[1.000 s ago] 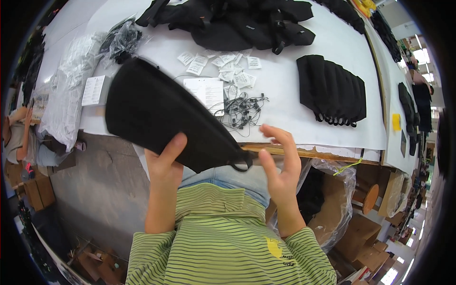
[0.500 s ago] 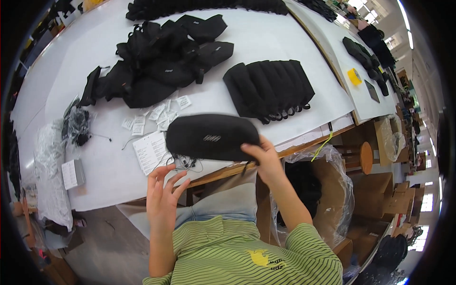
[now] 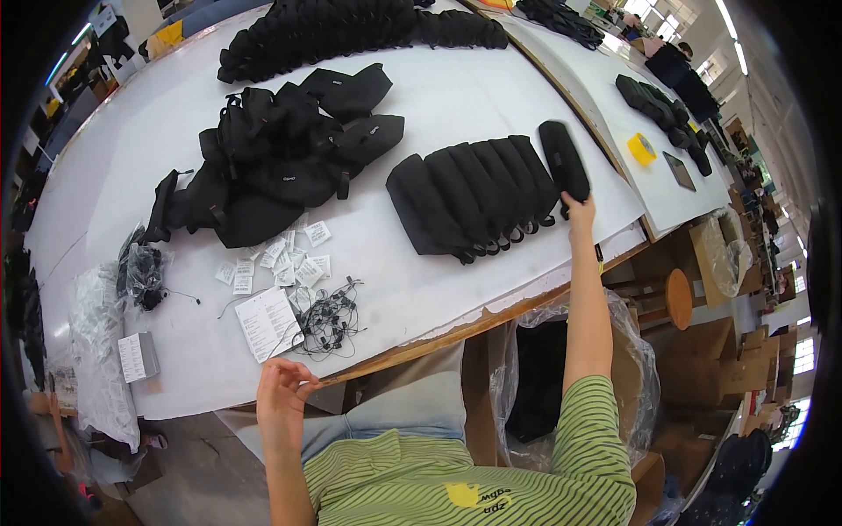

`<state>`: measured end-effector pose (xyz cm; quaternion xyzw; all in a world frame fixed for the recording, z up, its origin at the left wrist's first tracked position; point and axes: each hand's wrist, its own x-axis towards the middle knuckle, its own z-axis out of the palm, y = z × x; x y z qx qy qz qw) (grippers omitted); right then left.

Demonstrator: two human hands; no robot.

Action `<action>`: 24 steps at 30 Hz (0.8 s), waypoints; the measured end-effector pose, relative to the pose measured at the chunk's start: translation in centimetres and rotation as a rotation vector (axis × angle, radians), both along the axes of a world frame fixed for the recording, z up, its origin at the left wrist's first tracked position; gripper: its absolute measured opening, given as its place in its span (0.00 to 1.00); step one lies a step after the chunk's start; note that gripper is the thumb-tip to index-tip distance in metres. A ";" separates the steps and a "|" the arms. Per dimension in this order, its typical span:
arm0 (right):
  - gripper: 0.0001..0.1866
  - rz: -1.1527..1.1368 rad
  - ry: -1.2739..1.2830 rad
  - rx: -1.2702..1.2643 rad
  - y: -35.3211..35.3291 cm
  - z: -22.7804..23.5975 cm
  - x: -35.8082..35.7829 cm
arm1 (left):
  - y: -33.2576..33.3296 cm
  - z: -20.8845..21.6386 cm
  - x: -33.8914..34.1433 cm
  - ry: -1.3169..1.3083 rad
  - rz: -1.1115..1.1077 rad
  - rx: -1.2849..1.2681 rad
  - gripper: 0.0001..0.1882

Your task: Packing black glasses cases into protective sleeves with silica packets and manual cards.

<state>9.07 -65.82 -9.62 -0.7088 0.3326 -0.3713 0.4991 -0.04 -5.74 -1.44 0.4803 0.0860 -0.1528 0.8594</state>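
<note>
In my right hand (image 3: 579,210), reached out to the right, is a black fabric case (image 3: 563,162), gripped by its near end. It stands on edge beside the right end of a row of similar black cases (image 3: 474,197), whose loops face me. My left hand (image 3: 286,386) is at the table's front edge, holding nothing I can see, fingers loosely bent and slightly apart. Just beyond it lie a sheaf of white printed sheets (image 3: 263,324) and a tangle of black strings (image 3: 329,320).
A loose heap of black cases (image 3: 263,167) covers the table's middle left, with small white tags (image 3: 294,259) before it. Another black row (image 3: 324,35) runs along the back. Clear plastic bags (image 3: 96,324) lie left. A plastic-lined carton (image 3: 631,351) and wooden stool (image 3: 675,298) stand right.
My right hand has carried the black case from in front of me to the right end of the row, turning it on edge. My left hand has drawn down slightly, its fingers more bent.
</note>
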 end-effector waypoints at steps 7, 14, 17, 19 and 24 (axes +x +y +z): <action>0.35 0.282 0.291 -0.064 0.6 -1.8 0.2 | 0.4 -0.2 0.3 -0.069 -0.009 0.117 0.09; 0.32 -0.149 0.157 -0.594 5.0 0.1 -3.3 | 2.8 -3.7 3.9 -0.598 0.137 1.385 0.21; 0.26 -0.053 -0.017 -0.432 15.5 4.2 -4.1 | 5.4 -8.3 5.4 -0.478 0.223 1.465 0.30; 0.22 0.153 0.075 -0.684 20.5 5.1 -4.3 | 6.8 -10.5 6.0 -0.451 0.234 1.526 0.33; 0.16 0.263 0.330 -1.092 23.9 5.1 -3.5 | 6.6 -10.6 6.1 -0.403 0.190 1.589 0.39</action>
